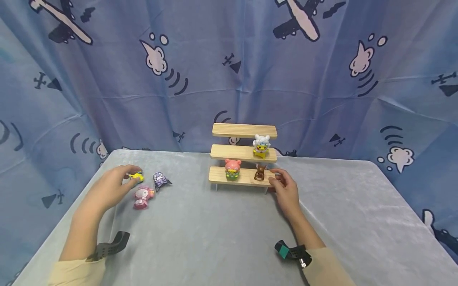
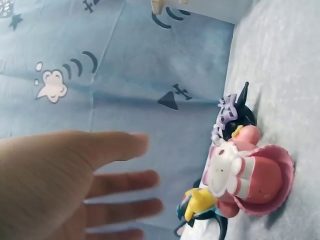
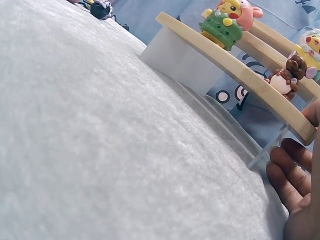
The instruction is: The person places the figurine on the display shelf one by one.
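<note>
My left hand (image 1: 109,186) hovers with extended fingers by a small yellow-and-dark figure (image 1: 136,176); in the left wrist view, a gap separates the fingers from that figure (image 2: 199,202). Beside it lie a pink-and-white figure (image 1: 142,196) and a purple-and-black one (image 1: 160,180). With thumb and fingers, my right hand (image 1: 287,194) grips the right end of the lowest wooden shelf (image 1: 247,182). On this shelf stand a pink-and-green figure (image 1: 232,170) and a brown figure (image 1: 259,172). A white-and-yellow figure (image 1: 261,145) is on the middle shelf.
The three-tier stand's top shelf (image 1: 244,130) is near the back edge of the grey cloth-covered table (image 1: 200,230). A blue patterned curtain (image 1: 250,79) hangs behind the table and along its sides.
</note>
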Action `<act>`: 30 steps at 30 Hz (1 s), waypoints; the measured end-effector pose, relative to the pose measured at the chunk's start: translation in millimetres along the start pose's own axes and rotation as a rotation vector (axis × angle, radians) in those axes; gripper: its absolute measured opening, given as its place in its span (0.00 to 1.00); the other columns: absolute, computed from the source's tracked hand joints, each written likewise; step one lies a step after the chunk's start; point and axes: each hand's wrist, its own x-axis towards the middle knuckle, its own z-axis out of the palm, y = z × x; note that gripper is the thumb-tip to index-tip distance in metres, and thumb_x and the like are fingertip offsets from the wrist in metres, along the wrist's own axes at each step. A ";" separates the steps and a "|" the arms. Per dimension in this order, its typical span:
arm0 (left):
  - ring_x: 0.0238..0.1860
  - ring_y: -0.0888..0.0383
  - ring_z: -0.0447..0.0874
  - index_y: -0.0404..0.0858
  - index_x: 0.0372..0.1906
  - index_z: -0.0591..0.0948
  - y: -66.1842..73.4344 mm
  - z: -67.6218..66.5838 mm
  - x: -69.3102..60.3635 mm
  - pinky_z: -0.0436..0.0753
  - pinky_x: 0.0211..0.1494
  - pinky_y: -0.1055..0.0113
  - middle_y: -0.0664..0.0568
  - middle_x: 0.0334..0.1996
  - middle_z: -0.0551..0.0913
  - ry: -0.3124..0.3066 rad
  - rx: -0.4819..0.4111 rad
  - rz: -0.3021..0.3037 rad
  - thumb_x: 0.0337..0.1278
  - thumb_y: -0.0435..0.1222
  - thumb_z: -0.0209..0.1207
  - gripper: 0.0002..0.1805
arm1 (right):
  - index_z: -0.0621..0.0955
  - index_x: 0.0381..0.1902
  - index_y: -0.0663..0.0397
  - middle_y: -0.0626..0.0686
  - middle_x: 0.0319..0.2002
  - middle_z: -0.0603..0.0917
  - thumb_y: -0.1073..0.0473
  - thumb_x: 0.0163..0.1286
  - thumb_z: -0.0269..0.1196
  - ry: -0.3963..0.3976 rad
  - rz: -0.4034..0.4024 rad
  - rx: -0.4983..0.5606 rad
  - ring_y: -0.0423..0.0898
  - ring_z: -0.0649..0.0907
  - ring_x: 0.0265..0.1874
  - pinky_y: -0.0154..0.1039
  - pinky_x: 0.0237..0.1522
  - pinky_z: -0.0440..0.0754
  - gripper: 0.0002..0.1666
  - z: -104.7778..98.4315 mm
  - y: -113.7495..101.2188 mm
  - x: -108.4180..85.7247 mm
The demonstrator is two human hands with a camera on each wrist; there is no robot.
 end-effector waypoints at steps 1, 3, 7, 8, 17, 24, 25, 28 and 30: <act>0.53 0.38 0.84 0.35 0.61 0.79 -2.0 1.5 0.1 0.80 0.54 0.40 0.36 0.54 0.85 -0.024 -0.001 -0.002 0.70 0.41 0.58 0.21 | 0.77 0.61 0.59 0.64 0.49 0.82 0.65 0.73 0.57 -0.001 0.002 0.001 0.32 0.82 0.34 0.29 0.36 0.85 0.19 0.1 -0.1 -0.4; 0.48 0.41 0.85 0.34 0.62 0.78 -6.3 4.8 0.2 0.82 0.50 0.46 0.37 0.49 0.86 -0.076 0.001 -0.002 0.69 0.42 0.59 0.23 | 0.77 0.61 0.59 0.64 0.49 0.82 0.65 0.73 0.57 -0.001 0.000 0.002 0.32 0.82 0.34 0.29 0.36 0.85 0.19 0.4 -0.3 -1.1; 0.41 0.48 0.84 0.31 0.63 0.75 -12.4 9.9 -0.7 0.80 0.41 0.55 0.39 0.43 0.86 -0.164 0.004 -0.022 0.67 0.42 0.60 0.26 | 0.77 0.61 0.59 0.63 0.49 0.81 0.65 0.73 0.57 0.002 -0.003 0.003 0.32 0.82 0.34 0.29 0.36 0.85 0.19 0.9 -0.5 -1.5; 0.40 0.49 0.83 0.30 0.63 0.76 -13.4 10.7 -0.9 0.79 0.40 0.57 0.39 0.43 0.86 -0.173 0.007 -0.027 0.66 0.42 0.60 0.26 | 0.77 0.61 0.59 0.63 0.49 0.81 0.65 0.73 0.57 0.001 -0.003 0.001 0.32 0.82 0.34 0.29 0.36 0.85 0.19 1.0 -0.2 -1.4; 0.40 0.50 0.80 0.29 0.65 0.74 -18.5 14.4 -1.2 0.77 0.40 0.59 0.41 0.42 0.84 -0.189 -0.016 -0.023 0.63 0.49 0.65 0.35 | 0.77 0.61 0.59 0.65 0.49 0.82 0.65 0.73 0.57 -0.003 -0.016 -0.004 0.31 0.83 0.35 0.29 0.37 0.85 0.19 1.1 1.7 0.8; 0.35 0.55 0.78 0.24 0.64 0.73 -22.5 20.1 -0.3 0.77 0.37 0.62 0.45 0.35 0.83 -0.264 -0.104 -0.065 0.64 0.48 0.63 0.35 | 0.77 0.61 0.59 0.66 0.50 0.82 0.65 0.74 0.57 -0.005 -0.013 -0.002 0.31 0.83 0.35 0.29 0.37 0.85 0.19 0.8 2.1 1.2; 0.34 0.56 0.77 0.24 0.64 0.72 -22.9 21.1 -0.2 0.77 0.36 0.63 0.46 0.34 0.82 -0.275 -0.126 -0.073 0.64 0.48 0.63 0.36 | 0.77 0.61 0.59 0.66 0.50 0.82 0.65 0.74 0.57 -0.006 -0.012 -0.002 0.31 0.83 0.35 0.29 0.38 0.85 0.19 0.6 2.1 0.9; 0.30 0.58 0.73 0.24 0.63 0.72 -22.8 24.2 0.0 0.73 0.31 0.65 0.50 0.29 0.79 -0.300 -0.175 -0.099 0.64 0.50 0.63 0.36 | 0.77 0.61 0.59 0.67 0.50 0.82 0.65 0.74 0.57 -0.005 -0.011 0.002 0.31 0.83 0.36 0.29 0.38 0.85 0.19 0.0 1.7 -0.1; 0.29 0.58 0.72 0.23 0.63 0.72 -23.4 25.6 0.3 0.73 0.31 0.65 0.51 0.29 0.79 -0.294 -0.181 -0.091 0.63 0.49 0.63 0.36 | 0.77 0.61 0.59 0.67 0.50 0.82 0.65 0.74 0.57 -0.005 -0.011 0.001 0.31 0.83 0.36 0.29 0.38 0.85 0.19 -0.4 1.7 -0.4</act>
